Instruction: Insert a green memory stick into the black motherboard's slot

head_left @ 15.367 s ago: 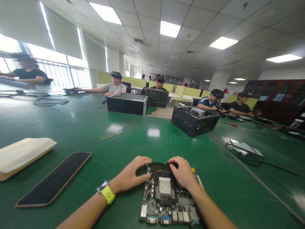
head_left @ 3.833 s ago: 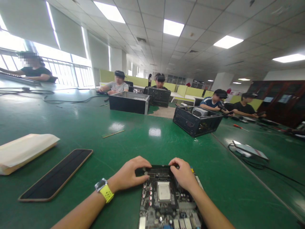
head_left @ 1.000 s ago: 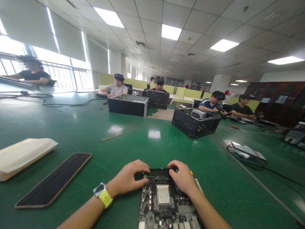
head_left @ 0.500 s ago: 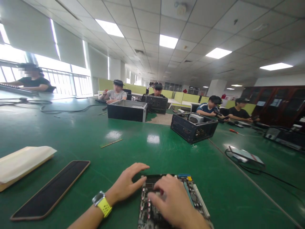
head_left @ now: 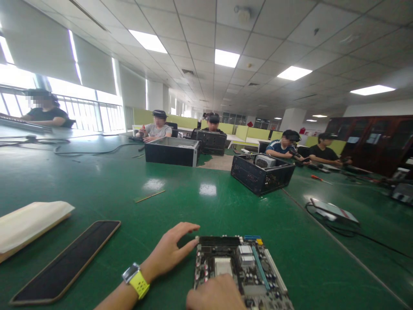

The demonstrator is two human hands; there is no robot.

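A computer motherboard point(head_left: 245, 269) lies flat on the green table point(head_left: 106, 181) right in front of me, its square processor point(head_left: 222, 266) near the middle. My left hand point(head_left: 169, 252), with a yellow-strapped watch on the wrist, rests beside the board with fingers stretched out, fingertips touching its far left corner. My right hand point(head_left: 214, 295) sits at the bottom edge over the board's near side; only its back and knuckles show, so its fingers are hidden.
A long dark pad point(head_left: 67, 260) and a cream padded envelope point(head_left: 30, 224) lie to the left. Open black computer cases point(head_left: 263, 172) point(head_left: 172, 150) stand farther back. A tablet with cables point(head_left: 334, 211) lies right. Several other people sit around the far side.
My right hand has left the board's far edge and drawn back toward me to the near side. My left hand has opened and flattened. The view has tilted up slightly.
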